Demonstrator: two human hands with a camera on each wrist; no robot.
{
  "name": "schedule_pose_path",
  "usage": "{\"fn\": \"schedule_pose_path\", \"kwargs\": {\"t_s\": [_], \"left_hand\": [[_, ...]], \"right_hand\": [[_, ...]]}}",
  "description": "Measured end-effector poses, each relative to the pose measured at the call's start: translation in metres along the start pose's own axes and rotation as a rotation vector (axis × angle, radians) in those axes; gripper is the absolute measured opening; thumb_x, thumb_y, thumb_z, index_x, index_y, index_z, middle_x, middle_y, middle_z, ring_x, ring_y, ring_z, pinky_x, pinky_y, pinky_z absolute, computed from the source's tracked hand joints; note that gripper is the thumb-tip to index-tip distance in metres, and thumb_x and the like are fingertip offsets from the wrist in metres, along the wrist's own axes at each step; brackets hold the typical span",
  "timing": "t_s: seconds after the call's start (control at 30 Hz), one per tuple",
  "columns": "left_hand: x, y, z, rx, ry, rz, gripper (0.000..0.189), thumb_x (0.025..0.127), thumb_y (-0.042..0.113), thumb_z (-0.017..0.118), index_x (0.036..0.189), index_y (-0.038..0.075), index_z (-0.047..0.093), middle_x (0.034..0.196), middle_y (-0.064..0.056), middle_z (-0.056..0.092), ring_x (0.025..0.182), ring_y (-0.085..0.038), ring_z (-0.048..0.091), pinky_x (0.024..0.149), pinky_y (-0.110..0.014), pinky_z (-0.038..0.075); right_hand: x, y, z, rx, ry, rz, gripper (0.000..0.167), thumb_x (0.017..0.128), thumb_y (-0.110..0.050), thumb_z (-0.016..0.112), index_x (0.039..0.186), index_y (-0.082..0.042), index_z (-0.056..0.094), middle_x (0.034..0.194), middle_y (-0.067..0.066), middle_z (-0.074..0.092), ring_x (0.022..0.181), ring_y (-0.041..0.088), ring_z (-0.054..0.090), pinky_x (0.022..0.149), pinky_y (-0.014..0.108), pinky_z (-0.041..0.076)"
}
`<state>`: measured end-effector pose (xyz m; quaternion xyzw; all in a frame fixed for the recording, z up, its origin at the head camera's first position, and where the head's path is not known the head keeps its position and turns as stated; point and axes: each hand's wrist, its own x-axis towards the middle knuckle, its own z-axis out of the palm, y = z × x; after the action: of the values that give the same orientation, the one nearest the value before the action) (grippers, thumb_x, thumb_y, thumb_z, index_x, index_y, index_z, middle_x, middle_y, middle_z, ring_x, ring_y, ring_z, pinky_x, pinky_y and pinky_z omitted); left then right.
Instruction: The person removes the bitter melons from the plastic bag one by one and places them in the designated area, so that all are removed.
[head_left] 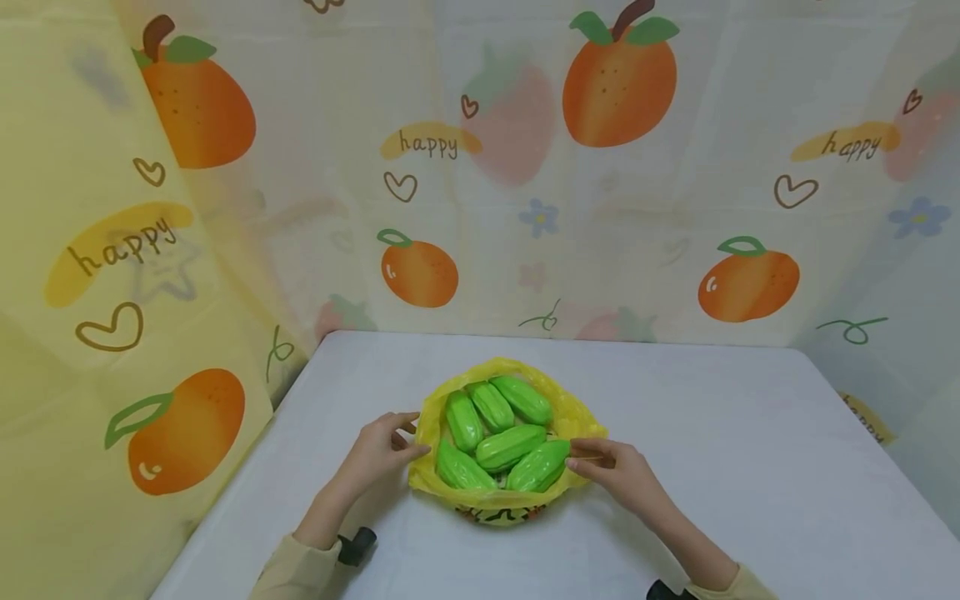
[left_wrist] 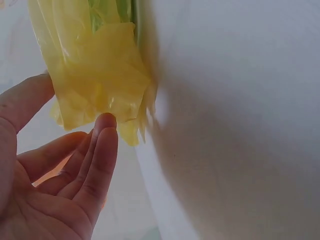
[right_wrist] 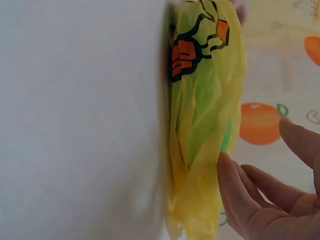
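Observation:
A yellow plastic bag (head_left: 577,408) sits on the table with its mouth spread wide and its rim rolled outward. Inside lie several glossy green, ridged, elongated pieces (head_left: 512,447) that look like toy fruit or vegetables. At the bag's left side is my left hand (head_left: 378,450), thumb and fingers apart, with fingertips right at the yellow film (left_wrist: 100,75). My right hand (head_left: 618,471) is at the right rim, its fingers (right_wrist: 235,190) touching the plastic while the thumb stands away from it. Black and orange print (right_wrist: 185,55) shows on the bag's near side.
A white-covered table (head_left: 712,433) extends around the bag. Printed cloth with oranges and hearts (head_left: 465,208) hangs behind it and along the left (head_left: 150,333) and right sides. Each wrist wears a black device, such as the left one (head_left: 357,547).

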<state>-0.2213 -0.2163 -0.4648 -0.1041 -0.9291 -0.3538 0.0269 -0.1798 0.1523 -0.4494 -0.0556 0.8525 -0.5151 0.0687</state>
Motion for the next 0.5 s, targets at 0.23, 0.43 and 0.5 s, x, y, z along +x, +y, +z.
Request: {"fn": "schedule_pose_path", "kwargs": {"t_s": [0.23, 0.43, 0.5], "left_hand": [[0.002, -0.002, 0.005, -0.008, -0.023, -0.042, 0.060, 0.076, 0.030, 0.080, 0.127, 0.006, 0.058, 0.101, -0.005, 0.064, 0.074, -0.009, 0.061, 0.062, -0.024, 0.051], [0.002, -0.004, 0.006, -0.025, -0.040, -0.058, 0.063, 0.074, 0.029, 0.081, 0.128, 0.006, 0.058, 0.103, -0.006, 0.065, 0.074, -0.009, 0.060, 0.061, -0.023, 0.050], [0.002, -0.004, 0.005, -0.035, -0.046, -0.061, 0.063, 0.074, 0.029, 0.081, 0.128, 0.007, 0.057, 0.103, -0.005, 0.065, 0.074, -0.009, 0.060, 0.061, -0.023, 0.050]], "right_hand": [[-0.001, 0.003, 0.000, 0.012, -0.018, 0.067, 0.051, 0.085, -0.037, 0.069, 0.122, -0.002, 0.062, 0.116, 0.011, 0.067, 0.097, 0.021, 0.066, 0.081, 0.037, 0.054], [0.000, 0.009, -0.002, 0.092, -0.093, 0.077, 0.061, 0.087, -0.035, 0.067, 0.127, 0.009, 0.054, 0.116, 0.020, 0.065, 0.098, 0.024, 0.067, 0.082, 0.036, 0.055], [0.001, 0.011, -0.003, 0.125, -0.113, 0.086, 0.064, 0.087, -0.035, 0.067, 0.128, 0.011, 0.051, 0.116, 0.022, 0.065, 0.099, 0.026, 0.067, 0.083, 0.036, 0.055]]}}
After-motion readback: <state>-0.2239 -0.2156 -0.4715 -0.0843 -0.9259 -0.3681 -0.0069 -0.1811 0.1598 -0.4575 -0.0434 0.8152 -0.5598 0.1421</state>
